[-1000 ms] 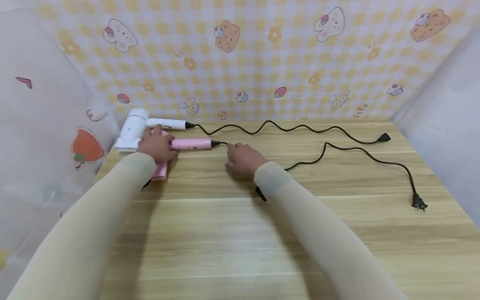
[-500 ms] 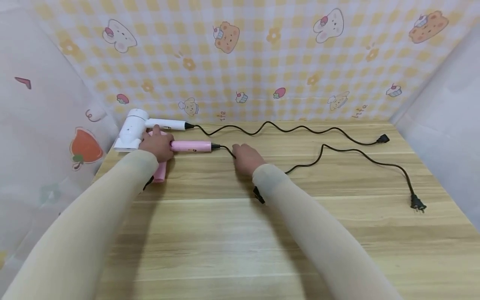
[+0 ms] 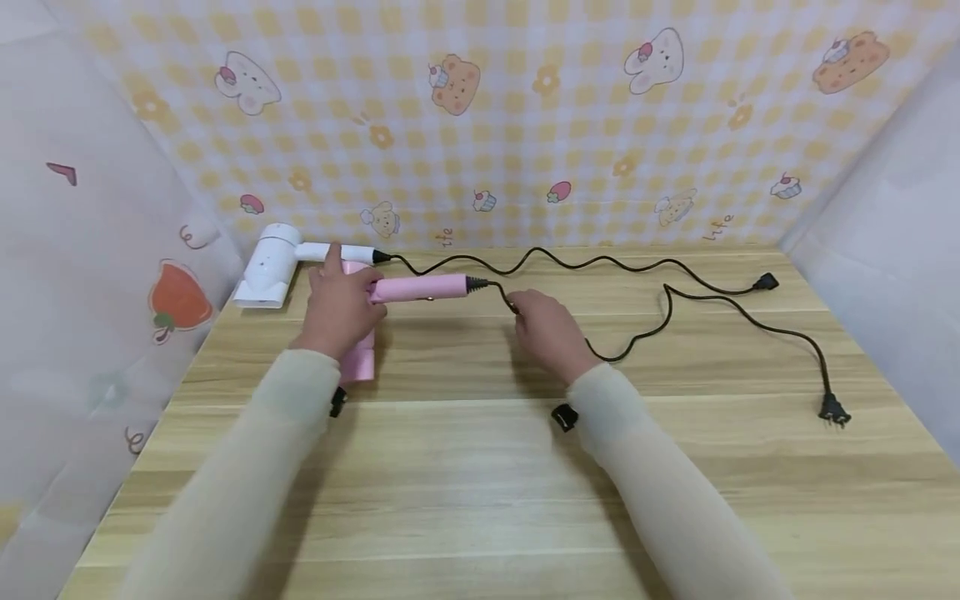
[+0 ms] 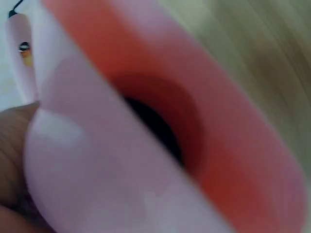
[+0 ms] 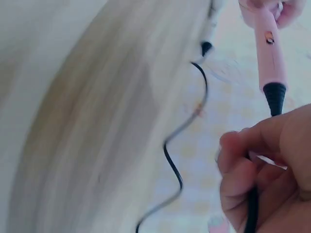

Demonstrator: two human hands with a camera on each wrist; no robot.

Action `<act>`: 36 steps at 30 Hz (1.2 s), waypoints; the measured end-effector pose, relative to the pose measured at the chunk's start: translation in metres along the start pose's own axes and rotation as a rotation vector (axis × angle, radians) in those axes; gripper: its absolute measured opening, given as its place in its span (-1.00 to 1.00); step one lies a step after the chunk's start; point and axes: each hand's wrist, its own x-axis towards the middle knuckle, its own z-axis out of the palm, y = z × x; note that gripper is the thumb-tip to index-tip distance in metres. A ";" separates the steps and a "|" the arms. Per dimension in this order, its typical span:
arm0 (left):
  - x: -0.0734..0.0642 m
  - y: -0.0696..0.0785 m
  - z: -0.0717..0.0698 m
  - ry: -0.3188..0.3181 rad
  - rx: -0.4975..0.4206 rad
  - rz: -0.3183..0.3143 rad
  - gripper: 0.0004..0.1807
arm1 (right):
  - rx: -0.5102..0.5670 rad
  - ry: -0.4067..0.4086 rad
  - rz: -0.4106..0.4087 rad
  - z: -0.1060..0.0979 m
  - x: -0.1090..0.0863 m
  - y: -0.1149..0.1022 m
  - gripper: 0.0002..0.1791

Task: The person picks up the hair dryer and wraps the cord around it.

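A pink hair dryer point(image 3: 420, 288) is raised off the wooden table at left, its handle pointing right. My left hand point(image 3: 341, 308) grips it where the handle meets the body. In the left wrist view the dryer's wide nozzle point(image 4: 87, 160) fills the picture, with a dark round opening inside. My right hand point(image 3: 551, 329) holds the black cord point(image 3: 498, 287) a short way beyond the handle's end. The right wrist view shows the cord point(image 5: 251, 213) running through my curled fingers. Past that hand the cord trails to a plug point(image 3: 834, 410) on the table.
A white hair dryer point(image 3: 270, 267) lies at the back left, just beyond my left hand. Its wavy cord point(image 3: 585, 263) runs along the back edge to another plug point(image 3: 766, 282). A checked cloth point(image 3: 510, 125) hangs behind the table point(image 3: 465, 492).
My right hand has closed on the cord and moved right. My left hand has lifted the pink hair dryer and shifted it right and nearer. The cord's slack has moved right; the white dryer stays put.
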 end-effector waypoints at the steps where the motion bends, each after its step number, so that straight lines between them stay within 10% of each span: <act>1: -0.006 0.007 0.002 0.023 -0.013 -0.007 -0.52 | 0.001 0.023 -0.011 -0.003 -0.006 0.002 -0.63; 11: -0.042 0.064 0.028 0.226 -0.091 0.026 -0.58 | 0.015 0.209 -0.014 -0.026 -0.052 0.005 -0.74; 20: -0.071 0.100 0.034 0.315 -0.115 -0.008 -0.64 | 0.098 0.184 0.004 -0.043 -0.077 0.005 -0.86; 36: -0.078 0.105 0.032 0.415 -0.099 0.071 -0.73 | 0.022 0.234 -0.052 -0.046 -0.080 0.007 -0.97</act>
